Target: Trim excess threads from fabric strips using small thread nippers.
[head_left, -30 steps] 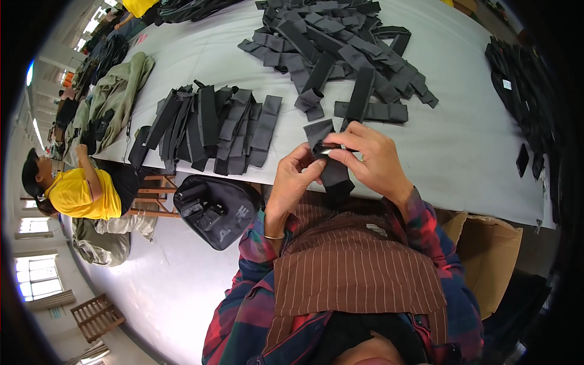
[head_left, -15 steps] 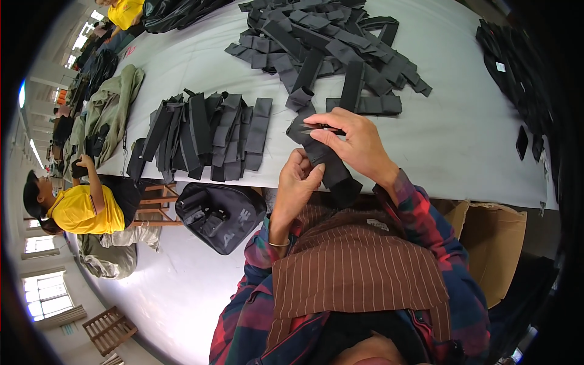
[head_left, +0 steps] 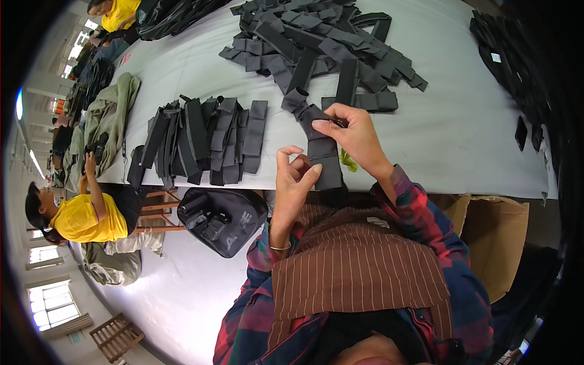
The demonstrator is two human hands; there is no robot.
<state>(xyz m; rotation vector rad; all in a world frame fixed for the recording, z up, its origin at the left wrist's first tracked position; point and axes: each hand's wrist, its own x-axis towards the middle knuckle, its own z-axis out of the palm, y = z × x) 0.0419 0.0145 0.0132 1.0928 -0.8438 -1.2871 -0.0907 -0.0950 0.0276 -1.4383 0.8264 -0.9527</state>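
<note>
A dark grey fabric strip (head_left: 322, 149), folded into sections, hangs between my two hands at the table's near edge. My left hand (head_left: 294, 182) pinches its lower left edge with the thumb, the index finger raised and bent. At the upper end, my right hand (head_left: 359, 137) grips the strip between thumb and index finger. A small dark tool (head_left: 342, 123) is tucked in that hand, mostly hidden; its pointed blades showed earlier. Just beyond, the strip's top lies close to a curled strip (head_left: 295, 98) at the edge of a heap. Something yellow-green (head_left: 348, 160) shows below my right hand.
A big heap of grey strips (head_left: 328, 45) covers the table's far middle. Laid strips (head_left: 194, 137) form a row at left. Black garments (head_left: 514, 73) and a dark flat object (head_left: 521, 134) lie right. Below stand a black bag (head_left: 228, 237) and cardboard box (head_left: 496, 243). A person in yellow (head_left: 91, 216) works left.
The strip has turned more upright and flattened. My right hand has shifted slightly, and the tool's blades, earlier pointing left over the strip, no longer show. My left index finger has lifted.
</note>
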